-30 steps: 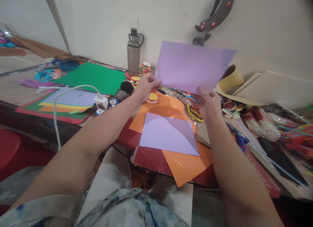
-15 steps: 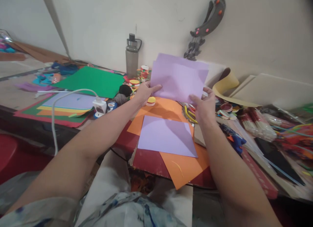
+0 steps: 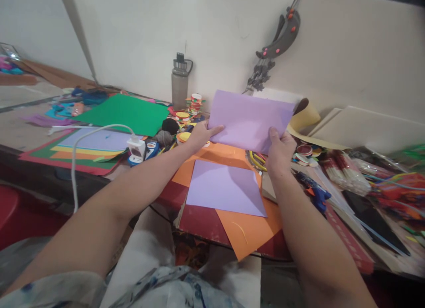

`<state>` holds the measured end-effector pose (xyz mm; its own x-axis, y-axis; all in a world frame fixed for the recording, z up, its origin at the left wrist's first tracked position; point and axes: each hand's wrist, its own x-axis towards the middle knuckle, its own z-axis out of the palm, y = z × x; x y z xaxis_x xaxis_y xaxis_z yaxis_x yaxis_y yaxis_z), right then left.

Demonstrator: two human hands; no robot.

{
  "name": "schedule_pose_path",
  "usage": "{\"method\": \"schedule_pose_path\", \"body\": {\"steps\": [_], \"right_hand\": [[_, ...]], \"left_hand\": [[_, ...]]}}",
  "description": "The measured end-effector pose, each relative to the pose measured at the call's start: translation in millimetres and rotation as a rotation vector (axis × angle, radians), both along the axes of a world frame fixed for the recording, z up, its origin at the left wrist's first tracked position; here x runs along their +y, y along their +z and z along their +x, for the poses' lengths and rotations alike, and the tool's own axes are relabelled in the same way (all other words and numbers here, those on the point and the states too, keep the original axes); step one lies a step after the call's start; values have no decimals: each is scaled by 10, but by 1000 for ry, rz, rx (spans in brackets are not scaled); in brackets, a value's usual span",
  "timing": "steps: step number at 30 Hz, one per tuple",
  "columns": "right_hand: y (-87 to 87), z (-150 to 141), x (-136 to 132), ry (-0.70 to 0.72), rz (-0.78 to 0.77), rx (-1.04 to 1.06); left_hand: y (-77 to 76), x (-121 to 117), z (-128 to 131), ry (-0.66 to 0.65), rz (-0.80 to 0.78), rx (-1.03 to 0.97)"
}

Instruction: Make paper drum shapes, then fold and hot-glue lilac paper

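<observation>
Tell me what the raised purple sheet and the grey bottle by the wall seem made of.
Raised purple rectangular sheet: matte foam or card, I can't tell which; it shows no sharp glare. Tall grey bottle: probably smooth plastic, its body looking translucent; the shiny neck band may be metal.

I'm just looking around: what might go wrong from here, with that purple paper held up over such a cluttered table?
The raised purple paper could crease if the left grip and right grip, at opposite ends, pull unevenly. The orange sheet pokes past the table's front edge, so a brush from the lap might shift it. The left forearm appears near the white cable, which it might snag.
</observation>
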<state>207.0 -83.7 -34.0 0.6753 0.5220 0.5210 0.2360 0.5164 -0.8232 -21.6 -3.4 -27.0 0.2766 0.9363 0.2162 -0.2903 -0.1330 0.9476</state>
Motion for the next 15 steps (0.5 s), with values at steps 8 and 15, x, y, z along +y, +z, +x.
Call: {"method": "schedule_pose_path", "body": {"steps": [8, 15], "right_hand": [[48, -11, -76, -84, -21, -54], [82, -45, -188, -217, 22, -231]], "left_hand": [[-27, -81, 31, 55, 53, 85], [-124, -125, 76, 105, 102, 57]]}}
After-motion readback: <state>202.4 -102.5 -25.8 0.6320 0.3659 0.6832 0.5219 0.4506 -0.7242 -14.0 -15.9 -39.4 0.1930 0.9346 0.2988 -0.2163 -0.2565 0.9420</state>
